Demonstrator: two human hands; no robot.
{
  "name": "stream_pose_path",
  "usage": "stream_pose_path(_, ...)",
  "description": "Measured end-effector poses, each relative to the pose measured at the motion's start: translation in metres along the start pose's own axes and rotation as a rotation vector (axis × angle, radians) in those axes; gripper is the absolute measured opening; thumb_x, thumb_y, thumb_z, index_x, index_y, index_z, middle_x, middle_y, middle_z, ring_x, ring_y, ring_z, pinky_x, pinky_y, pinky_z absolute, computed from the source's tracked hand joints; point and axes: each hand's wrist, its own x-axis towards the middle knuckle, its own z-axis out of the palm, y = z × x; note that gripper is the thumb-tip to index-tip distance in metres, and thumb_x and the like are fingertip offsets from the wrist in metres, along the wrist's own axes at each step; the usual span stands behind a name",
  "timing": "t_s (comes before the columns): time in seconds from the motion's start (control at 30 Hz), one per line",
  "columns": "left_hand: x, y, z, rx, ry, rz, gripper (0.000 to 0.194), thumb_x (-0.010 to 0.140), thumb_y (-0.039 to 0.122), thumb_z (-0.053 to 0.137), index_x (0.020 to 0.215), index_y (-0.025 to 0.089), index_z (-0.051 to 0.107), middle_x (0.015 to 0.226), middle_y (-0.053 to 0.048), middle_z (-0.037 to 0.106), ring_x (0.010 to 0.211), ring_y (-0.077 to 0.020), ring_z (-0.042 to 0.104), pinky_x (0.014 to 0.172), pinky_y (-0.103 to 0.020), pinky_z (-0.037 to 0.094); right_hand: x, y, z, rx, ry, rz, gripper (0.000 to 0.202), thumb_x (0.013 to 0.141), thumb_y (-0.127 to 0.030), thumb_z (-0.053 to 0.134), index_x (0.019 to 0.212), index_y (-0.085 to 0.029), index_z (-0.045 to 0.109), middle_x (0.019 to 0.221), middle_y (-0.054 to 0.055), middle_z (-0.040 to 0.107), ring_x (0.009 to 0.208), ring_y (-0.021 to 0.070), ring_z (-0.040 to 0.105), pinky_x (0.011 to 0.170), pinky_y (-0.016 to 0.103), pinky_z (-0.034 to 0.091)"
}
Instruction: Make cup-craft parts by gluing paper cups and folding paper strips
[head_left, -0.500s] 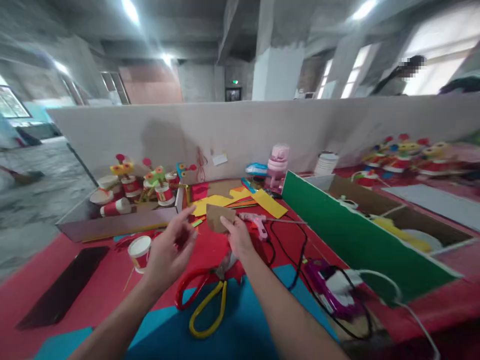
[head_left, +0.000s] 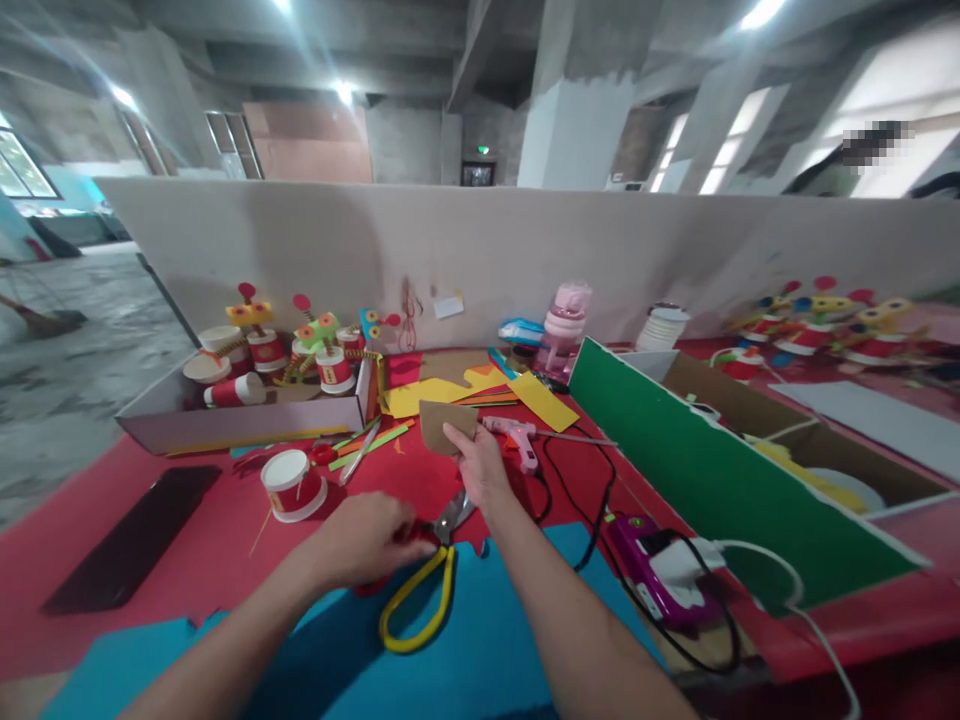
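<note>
My right hand (head_left: 480, 462) pinches a small piece of brown cardboard (head_left: 442, 424) above the red tabletop. Over the red handle of the scissors (head_left: 417, 610) is my left hand (head_left: 375, 540), its fingers curled and blurred; whether they grip the handle is unclear. The scissors' yellow handle lies on blue sheet material (head_left: 495, 640), blades pointing away. A pink glue gun (head_left: 517, 438) rests just right of the cardboard. Left of the scissors stands a red and white paper cup (head_left: 289, 484). Yellow sheets (head_left: 544, 400) and thin coloured strips lie behind the cardboard.
A box of cup figures (head_left: 247, 425) stands at the back left, a dark flat object (head_left: 139, 540) before it. On the right are a green-sided box (head_left: 720, 480), a purple power strip (head_left: 660, 570) and looping cables. A pink bottle (head_left: 562, 325) stands by the back panel.
My left hand has moved down and right, from beside the cardboard to the scissors, and its fingers have curled. My right hand still holds the cardboard. The camera view has shifted slightly.
</note>
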Motion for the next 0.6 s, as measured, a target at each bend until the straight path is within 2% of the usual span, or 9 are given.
stream_pose_path(0.07,-0.008,0.009,0.003,0.093,-0.106,-0.005,0.047,0.069,0.061,0.059,0.090,0.019,0.066,0.084,-0.011,0.069,0.075,-0.0277,0.064,0.060,-0.031,0.043,0.000,0.001,0.000,0.009,0.013,0.004,0.038,0.062,-0.026,0.079,0.097,-0.018,0.067,0.096,0.003,0.073,0.087,0.0163,0.067,0.079,0.028,0.051)
stream_pose_path(0.13,-0.012,0.016,0.005,0.135,-0.136,-0.033,0.055,0.066,0.057,0.063,0.104,0.018,0.062,0.094,-0.015,0.069,0.083,-0.0328,0.065,0.063,-0.035,0.045,-0.001,-0.001,0.001,0.037,0.016,0.013,0.038,0.062,-0.025,0.079,0.097,-0.019,0.066,0.095,0.002,0.073,0.087,0.0156,0.067,0.077,0.027,0.052)
stream_pose_path(0.2,-0.013,0.021,0.007,0.150,-0.132,-0.055,0.050,0.069,0.048,0.060,0.109,0.017,0.059,0.096,-0.015,0.069,0.085,-0.0342,0.065,0.064,-0.037,0.047,-0.001,-0.006,0.002,0.087,0.010,0.017,0.037,0.062,-0.023,0.078,0.097,-0.020,0.065,0.094,0.001,0.073,0.087,0.0148,0.067,0.075,0.025,0.052)
stream_pose_path(0.3,-0.011,0.020,0.010,0.177,-0.093,-0.083,0.038,0.071,0.030,0.052,0.105,0.016,0.058,0.090,-0.016,0.069,0.080,-0.0333,0.066,0.062,-0.037,0.046,-0.001,-0.020,0.002,0.175,0.002,-0.017,0.035,0.063,-0.020,0.078,0.095,-0.021,0.065,0.093,-0.001,0.073,0.087,0.0134,0.066,0.072,0.023,0.053)
stream_pose_path(0.37,-0.010,0.014,0.009,0.193,-0.047,-0.110,0.036,0.067,0.023,0.049,0.101,0.015,0.058,0.087,-0.016,0.069,0.076,-0.0323,0.066,0.060,-0.036,0.045,-0.001,-0.033,0.000,0.231,0.014,-0.058,0.033,0.063,-0.018,0.077,0.093,-0.021,0.064,0.092,-0.002,0.073,0.086,0.0119,0.066,0.071,0.021,0.052)
stream_pose_path(0.47,-0.010,-0.001,0.000,0.137,0.033,-0.150,0.029,0.066,0.025,0.050,0.093,0.018,0.058,0.082,-0.012,0.069,0.069,-0.0281,0.064,0.054,-0.031,0.039,0.001,-0.050,-0.005,0.332,0.083,-0.118,0.031,0.065,-0.018,0.075,0.093,-0.025,0.063,0.090,-0.004,0.072,0.082,0.0106,0.066,0.066,0.021,0.051)
stream_pose_path(0.6,-0.005,-0.027,-0.013,-0.174,0.163,-0.245,0.018,0.067,0.029,0.052,0.083,0.021,0.056,0.070,-0.003,0.064,0.062,-0.0201,0.059,0.051,-0.026,0.035,0.002,-0.054,-0.007,0.425,0.140,-0.108,0.030,0.066,-0.019,0.075,0.092,-0.026,0.062,0.084,-0.006,0.071,0.072,0.0099,0.065,0.055,0.020,0.048)
